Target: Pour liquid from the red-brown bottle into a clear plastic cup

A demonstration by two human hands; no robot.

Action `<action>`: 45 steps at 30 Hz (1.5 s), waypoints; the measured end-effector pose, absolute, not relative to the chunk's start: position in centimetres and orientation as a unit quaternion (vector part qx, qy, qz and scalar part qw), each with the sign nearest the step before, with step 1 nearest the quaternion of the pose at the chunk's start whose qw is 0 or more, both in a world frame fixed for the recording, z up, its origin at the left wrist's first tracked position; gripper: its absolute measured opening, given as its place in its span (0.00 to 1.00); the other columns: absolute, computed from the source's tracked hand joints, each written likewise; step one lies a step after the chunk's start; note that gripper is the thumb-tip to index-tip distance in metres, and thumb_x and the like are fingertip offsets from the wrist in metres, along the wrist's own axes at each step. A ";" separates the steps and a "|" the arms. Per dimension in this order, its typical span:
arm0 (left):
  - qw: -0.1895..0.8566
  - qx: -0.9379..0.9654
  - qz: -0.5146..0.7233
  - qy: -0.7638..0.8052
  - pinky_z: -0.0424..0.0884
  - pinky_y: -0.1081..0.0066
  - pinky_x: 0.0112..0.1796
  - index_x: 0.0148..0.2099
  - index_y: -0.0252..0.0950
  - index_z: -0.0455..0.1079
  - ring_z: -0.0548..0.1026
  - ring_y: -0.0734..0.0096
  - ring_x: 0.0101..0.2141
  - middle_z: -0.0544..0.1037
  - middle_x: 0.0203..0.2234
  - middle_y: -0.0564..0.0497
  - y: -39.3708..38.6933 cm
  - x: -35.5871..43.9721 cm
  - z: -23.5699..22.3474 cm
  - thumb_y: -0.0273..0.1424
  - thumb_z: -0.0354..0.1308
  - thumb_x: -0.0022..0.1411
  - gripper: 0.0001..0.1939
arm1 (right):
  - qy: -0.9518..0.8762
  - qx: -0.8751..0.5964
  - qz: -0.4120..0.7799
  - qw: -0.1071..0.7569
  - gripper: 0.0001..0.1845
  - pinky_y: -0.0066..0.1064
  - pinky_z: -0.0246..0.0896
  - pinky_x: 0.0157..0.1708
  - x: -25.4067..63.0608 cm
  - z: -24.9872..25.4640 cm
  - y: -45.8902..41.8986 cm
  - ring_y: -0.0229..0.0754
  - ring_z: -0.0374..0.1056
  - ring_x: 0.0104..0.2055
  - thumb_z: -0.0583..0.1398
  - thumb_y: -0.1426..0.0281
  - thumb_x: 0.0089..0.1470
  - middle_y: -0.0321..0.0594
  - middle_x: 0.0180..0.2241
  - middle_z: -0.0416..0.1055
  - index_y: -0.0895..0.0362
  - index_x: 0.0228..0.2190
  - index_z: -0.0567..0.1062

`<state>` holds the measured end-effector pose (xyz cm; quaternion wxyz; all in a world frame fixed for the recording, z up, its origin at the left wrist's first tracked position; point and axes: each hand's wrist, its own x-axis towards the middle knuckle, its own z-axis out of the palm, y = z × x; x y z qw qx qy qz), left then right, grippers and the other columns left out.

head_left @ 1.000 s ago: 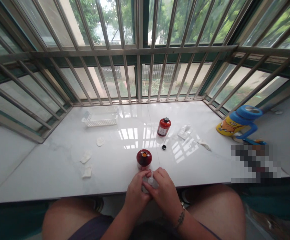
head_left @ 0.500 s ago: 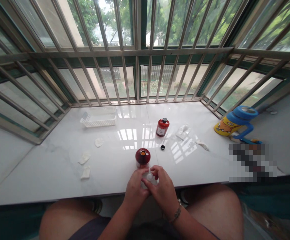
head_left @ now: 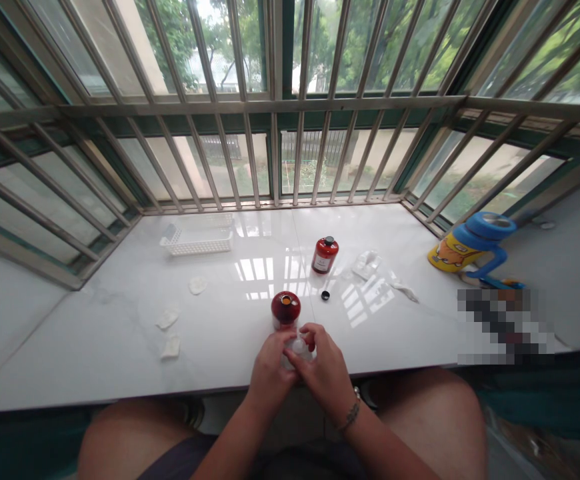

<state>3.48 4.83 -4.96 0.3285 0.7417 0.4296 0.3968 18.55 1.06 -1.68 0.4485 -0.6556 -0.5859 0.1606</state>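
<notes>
Near the table's front edge my left hand (head_left: pixel 273 365) and my right hand (head_left: pixel 323 363) are closed around a small clear plastic bottle (head_left: pixel 299 345) with a narrow nozzle tip. My left fingers wrap its left side, while my right thumb and fingers pinch at the top by the nozzle. Much of the bottle is hidden by my hands. Just beyond them stands an uncapped dark red bottle (head_left: pixel 285 310), its round mouth showing orange inside. A black cap (head_left: pixel 325 295) lies to its right. Farther back is a second red bottle (head_left: pixel 325 256), capped in black and bearing a white label.
On the white table (head_left: pixel 95 347), crumpled tissues (head_left: pixel 367 265) lie right of the bottles and thin white pads (head_left: pixel 171 347) lie left. A white basket (head_left: pixel 197 243) sits at the back left. A blue and yellow jug (head_left: pixel 473 241) stands right. Metal bars (head_left: pixel 300 160) line the window.
Both hands and the clear bottle have shifted slightly away from me. The uncapped red bottle sits a touch farther back.
</notes>
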 end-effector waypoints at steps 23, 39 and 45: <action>0.433 0.664 0.383 0.475 0.73 0.55 0.58 0.45 0.43 0.66 0.79 0.55 0.57 0.82 0.55 0.49 6.1 3.8 -3.8 0.27 0.79 0.49 0.27 | -0.754 -0.545 -0.101 0.352 0.12 0.55 0.71 0.61 22.7 0.8 -1.5 0.56 0.68 0.63 0.63 0.77 0.63 0.49 0.62 0.73 0.52 0.47 0.78; 0.414 0.687 0.390 0.452 0.71 0.55 0.60 0.49 0.43 0.70 0.78 0.55 0.57 0.81 0.55 0.49 6.1 3.8 -3.8 0.28 0.78 0.50 0.27 | -0.723 -0.569 0.017 0.392 0.09 0.53 0.74 0.56 22.0 0.9 -1.8 0.55 0.71 0.59 0.63 0.75 0.64 0.50 0.56 0.74 0.52 0.45 0.77; 0.411 0.687 0.389 0.455 0.72 0.55 0.59 0.52 0.45 0.69 0.79 0.55 0.57 0.81 0.55 0.49 6.1 3.8 -4.1 0.31 0.80 0.50 0.30 | -0.726 -0.572 0.029 0.382 0.09 0.53 0.74 0.55 21.8 0.6 -1.8 0.55 0.71 0.58 0.63 0.74 0.65 0.50 0.55 0.74 0.52 0.46 0.76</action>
